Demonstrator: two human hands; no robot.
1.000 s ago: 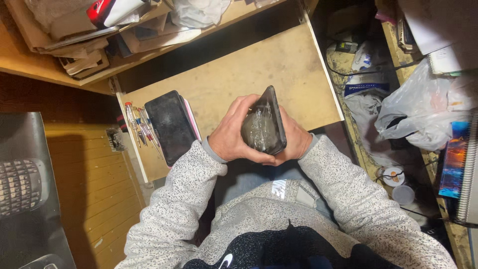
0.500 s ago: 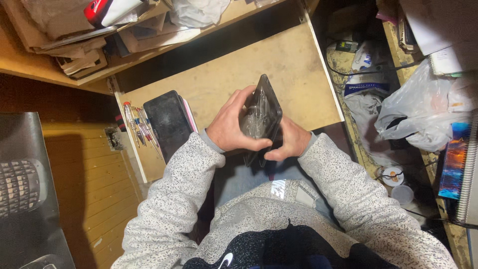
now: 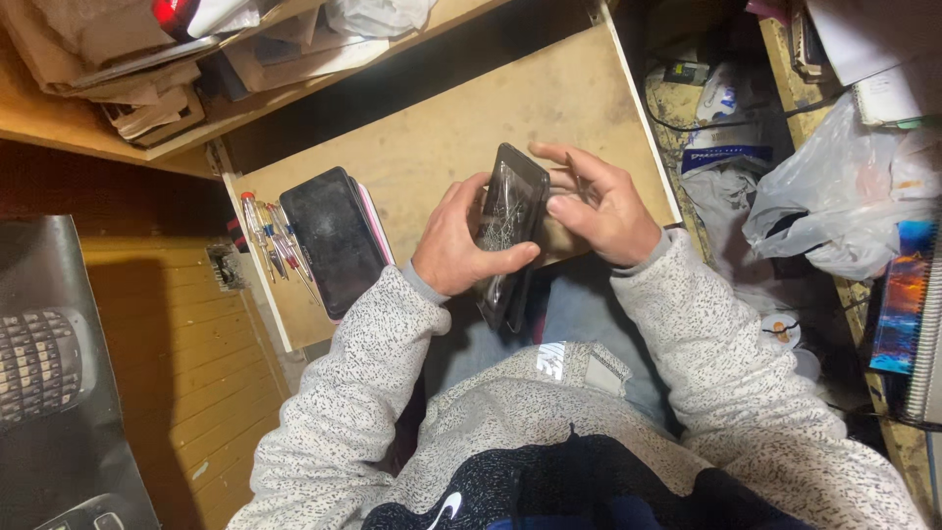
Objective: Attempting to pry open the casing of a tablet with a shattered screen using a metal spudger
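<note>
Phone (image 3: 510,211) with a badly cracked screen is held upright on its long edge above the lap, just in front of the pulled-out wooden surface (image 3: 432,147), so that the broken glass is turned toward the camera and can be looked over. It is gripped by the left hand (image 3: 456,245), whose fingers are wrapped behind it while the thumb is pressed across the lower part of the screen. The right hand (image 3: 599,201) is kept loosely open beside the phone's edge, fingers spread, with what looks like a thin tool pinched between them; whether the phone is touched by it cannot be told. A second dark device (image 3: 334,240) is laid flat on the surface to the left, and a row of small screwdrivers (image 3: 270,236) is set just beside it, within easy reach.
</note>
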